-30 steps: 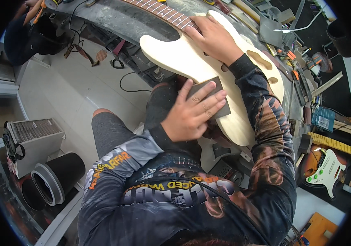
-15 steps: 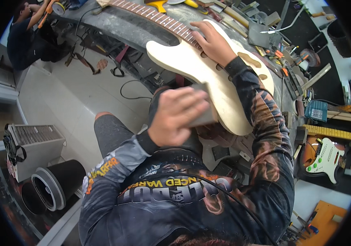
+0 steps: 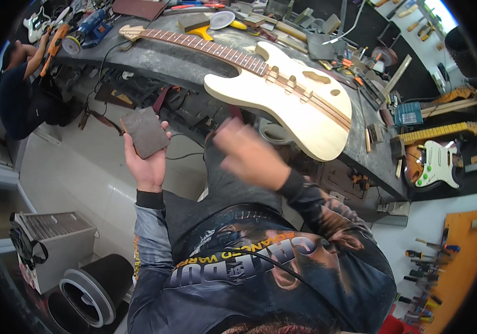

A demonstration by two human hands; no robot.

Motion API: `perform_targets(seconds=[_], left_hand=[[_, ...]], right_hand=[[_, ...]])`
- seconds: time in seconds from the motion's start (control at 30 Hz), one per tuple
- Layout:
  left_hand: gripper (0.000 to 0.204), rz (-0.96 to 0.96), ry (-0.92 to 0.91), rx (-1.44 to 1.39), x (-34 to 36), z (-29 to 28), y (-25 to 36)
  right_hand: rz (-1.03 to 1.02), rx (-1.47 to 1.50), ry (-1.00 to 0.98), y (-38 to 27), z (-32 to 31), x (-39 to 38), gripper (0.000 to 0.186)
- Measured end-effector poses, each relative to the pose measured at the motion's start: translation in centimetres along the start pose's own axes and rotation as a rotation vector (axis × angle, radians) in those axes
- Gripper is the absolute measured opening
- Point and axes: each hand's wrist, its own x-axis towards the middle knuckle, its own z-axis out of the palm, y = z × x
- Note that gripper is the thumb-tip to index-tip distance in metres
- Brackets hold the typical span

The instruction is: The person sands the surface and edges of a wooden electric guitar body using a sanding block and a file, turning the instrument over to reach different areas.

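"Where do you see your grips from?"

"From my head, through the left of two fisheye cameras, looking down past my shirt (image 3: 327,273) and forward over my left grip (image 3: 148,168) and right grip (image 3: 254,157)."

"How near is it?"

"Close above me: my shirt fills the space below both grips. It's wide too, taking in the tabletop (image 3: 166,62) beyond them and floor (image 3: 85,161) left of my left grip, bending edges toward its dark round rim."

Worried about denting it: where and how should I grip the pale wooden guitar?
Probably the rounded near edge of the pale wooden guitar, from the person's side: it seems to overhang the grey workbench, leaving room to cup underneath; the brown fretted neck could steady it.
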Motion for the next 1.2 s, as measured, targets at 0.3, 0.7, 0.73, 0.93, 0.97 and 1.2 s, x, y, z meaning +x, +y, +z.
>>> perform_targets(seconds=[0.3, 0.7, 0.73, 0.93, 0.97, 1.2], left_hand=[[0.063, 0.002, 0.017, 0.077, 4.3, -2.4, 2.4], [0.064, -0.188, 0.051, 0.288, 4.2, -0.3, -0.4], [0.064, -0.199, 0.054, 0.289, 5.2, -0.8, -1.3], [0.068, 0.754, -0.091, 1.560, 6.6, 3.0, -4.0], [0.072, 0.838, -0.156, 1.616, 6.2, 5.2, -5.4], [0.067, 0.971, -0.314, 1.751, 2.8, 9.8, -16.8]], right_hand=[[0.441, -0.341, 0.404, 6.3, -2.9, -6.4, 0.058], [0.185, -0.266, 0.375, 2.9, 1.9, 6.1, 0.079], [-0.042, -0.071, 0.290, 2.0, 0.6, 7.6, 0.061], [-0.019, 0.108, 0.390, 5.1, -5.1, 2.2, 0.027], [0.136, 0.195, 0.456, 8.3, -6.6, 0.8, 0.026], [0.400, -0.399, 0.359, 26.7, -7.9, 0.7, 0.068]])
